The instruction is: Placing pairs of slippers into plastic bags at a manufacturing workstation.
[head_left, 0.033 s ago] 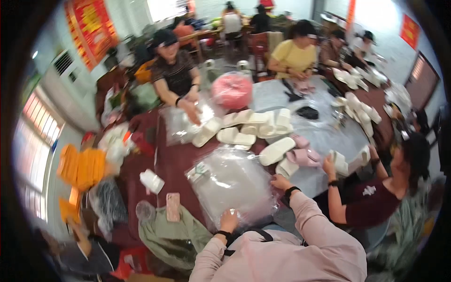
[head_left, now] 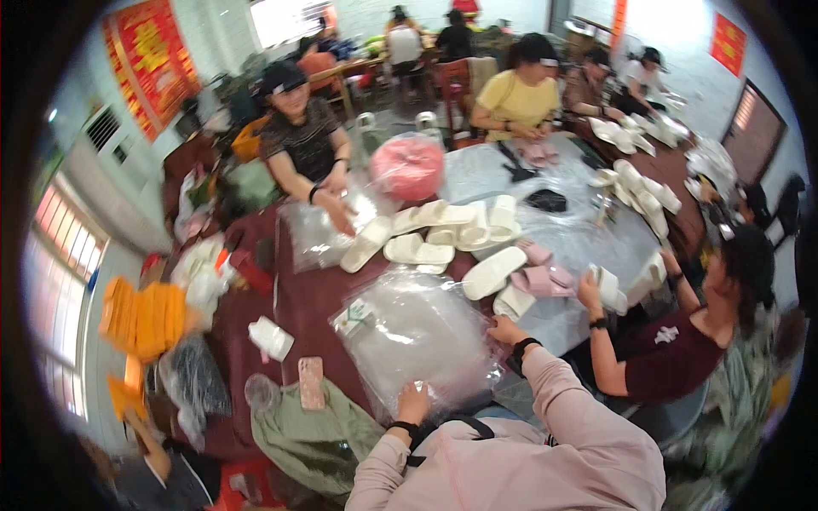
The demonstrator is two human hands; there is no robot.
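A stack of clear plastic bags (head_left: 417, 341) lies flat on the table right in front of me, shiny, with a small white-and-green print at its far left corner. My left hand (head_left: 414, 402) is at the near edge of the stack, fingers bent in on the plastic. At the right edge my right hand (head_left: 508, 330) pinches the film between thumb and fingers. Just beyond that hand sit a white slide sandal (head_left: 494, 272) and a pair of pink slides (head_left: 544, 279). How many bag layers each hand holds cannot be made out.
More white slides (head_left: 419, 250) lie across the middle, near a pink wrapped roll (head_left: 407, 167). A co-worker's hand (head_left: 341, 213) rests on other bags; another person at right holds white slides (head_left: 610, 288). Leftward are a phone (head_left: 312, 383), a white bottle (head_left: 271, 339) and a green cloth (head_left: 319, 439).
The whole scene has shifted slightly left in my view and looks sharper. Both my hands stay in place on the plastic bags.
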